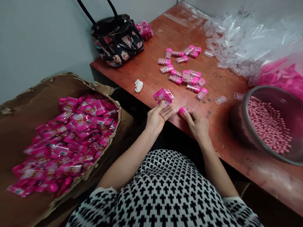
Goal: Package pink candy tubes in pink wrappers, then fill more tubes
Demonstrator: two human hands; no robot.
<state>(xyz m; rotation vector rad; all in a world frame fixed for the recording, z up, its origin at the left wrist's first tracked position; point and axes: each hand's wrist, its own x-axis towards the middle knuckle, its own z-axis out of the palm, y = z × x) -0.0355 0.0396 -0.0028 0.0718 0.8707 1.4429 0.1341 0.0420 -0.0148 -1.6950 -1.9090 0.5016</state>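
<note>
Your left fingers point(167, 111) pinch a pink wrapper point(161, 94); right fingers point(189, 117) grip a pink-capped bottle point(182, 111) nearby. Packets point(73, 143) heaped left of your fingers look done. Remaining: filled bottles point(186, 77) beyond them unwrapped, tubes point(236, 48) farther right unfilled.

I wear a white fabric top point(170, 198) patterned with rows of small black crosses. Its black-and-white sleeves point(89, 213), streakier on my left, end in plain white edges point(232, 199) near my elbows. My forearms point(128, 158) and hands point(155, 120) are bare.
</note>
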